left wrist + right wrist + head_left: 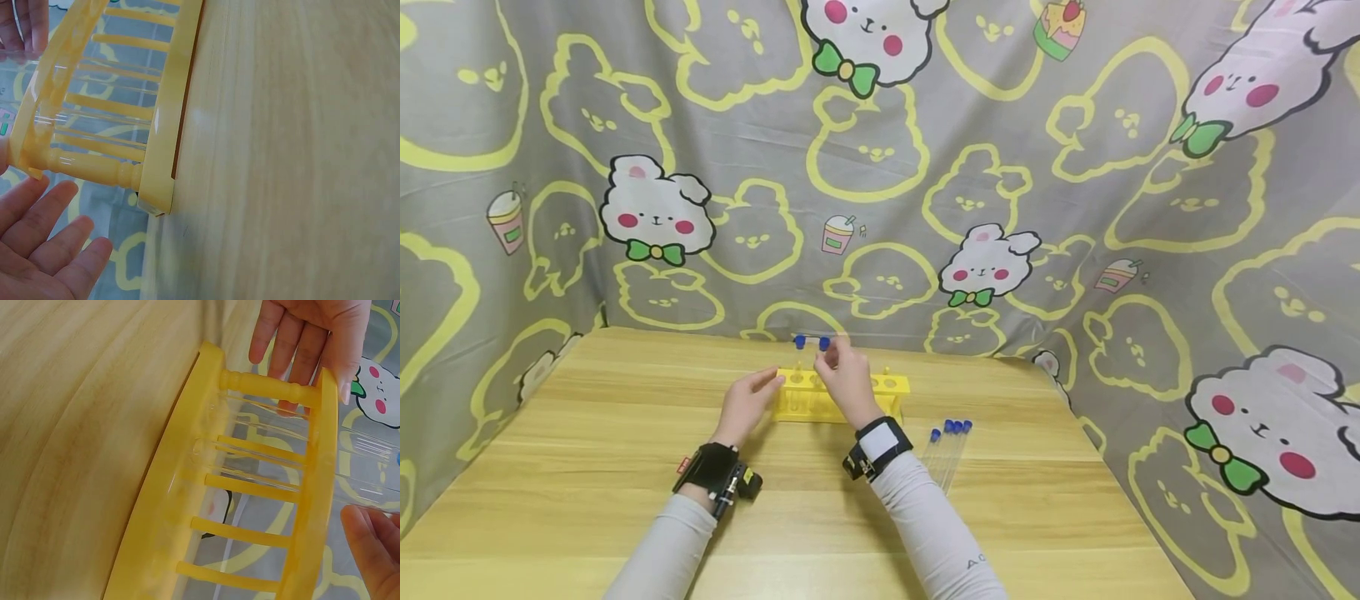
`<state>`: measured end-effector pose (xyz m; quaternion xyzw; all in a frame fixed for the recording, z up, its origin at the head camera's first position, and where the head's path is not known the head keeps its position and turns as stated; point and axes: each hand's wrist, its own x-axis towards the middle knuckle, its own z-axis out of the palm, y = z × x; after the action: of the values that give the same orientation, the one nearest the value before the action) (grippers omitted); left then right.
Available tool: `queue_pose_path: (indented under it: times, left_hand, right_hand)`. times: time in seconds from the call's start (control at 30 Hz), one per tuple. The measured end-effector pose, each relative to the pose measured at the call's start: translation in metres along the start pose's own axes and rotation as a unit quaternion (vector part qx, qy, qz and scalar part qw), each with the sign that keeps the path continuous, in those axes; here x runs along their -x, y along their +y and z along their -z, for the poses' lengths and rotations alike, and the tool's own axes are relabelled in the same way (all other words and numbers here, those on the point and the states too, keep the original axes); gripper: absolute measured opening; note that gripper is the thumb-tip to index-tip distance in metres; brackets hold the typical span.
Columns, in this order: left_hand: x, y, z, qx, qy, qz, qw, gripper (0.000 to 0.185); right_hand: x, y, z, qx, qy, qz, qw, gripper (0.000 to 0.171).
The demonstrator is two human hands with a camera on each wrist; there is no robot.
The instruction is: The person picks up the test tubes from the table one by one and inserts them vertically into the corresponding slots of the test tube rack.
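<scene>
A yellow test tube rack (790,412) stands upright on the table, holding two clear test tubes side by side near its left end. Their blue caps, a left cap (800,342) and a right cap (825,342), rise above the top plate. My right hand (847,383) pinches the right-hand tube (369,495) just above the plate, between thumb and fingers. At the rack's left end, my left hand (747,406) holds the corner of the top plate (30,140) between thumb and index finger. Its other fingers (65,247) are spread beside the end post.
Several more clear tubes with blue caps (957,427) lie on the wooden table (1000,533) right of the rack, partly behind my right forearm. A patterned grey cloth (887,225) hangs behind and at both sides of the table.
</scene>
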<state>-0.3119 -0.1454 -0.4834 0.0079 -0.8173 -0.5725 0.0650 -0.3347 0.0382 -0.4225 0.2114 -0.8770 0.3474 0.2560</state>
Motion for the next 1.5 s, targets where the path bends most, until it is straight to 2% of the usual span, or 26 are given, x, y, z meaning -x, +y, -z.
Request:
queue_pose_path:
  times: [0.63, 0.9, 1.23, 1.5]
  left_hand:
    - [0.001, 0.002, -0.001, -0.001, 0.000, 0.001, 1.0000, 0.057]
    - [0.002, 0.002, -0.001, -0.002, -0.001, -0.001, 1.0000, 0.058]
    - [0.002, 0.001, 0.000, 0.001, -0.003, 0.000, 1.0000, 0.056]
    - [0.002, 0.002, 0.000, 0.005, -0.006, 0.006, 0.9999, 0.056]
  right_hand:
    - [0.000, 0.001, -0.002, 0.006, 0.006, 0.005, 1.000, 0.019]
    - [0.002, 0.003, 0.002, -0.015, -0.007, -0.024, 1.000, 0.025]
    - [0.004, 0.011, 0.023, -0.011, -0.006, -0.037, 0.999, 0.027]
    - [0.007, 0.034, 0.052, 0.004, 0.033, -0.030, 0.999, 0.024]
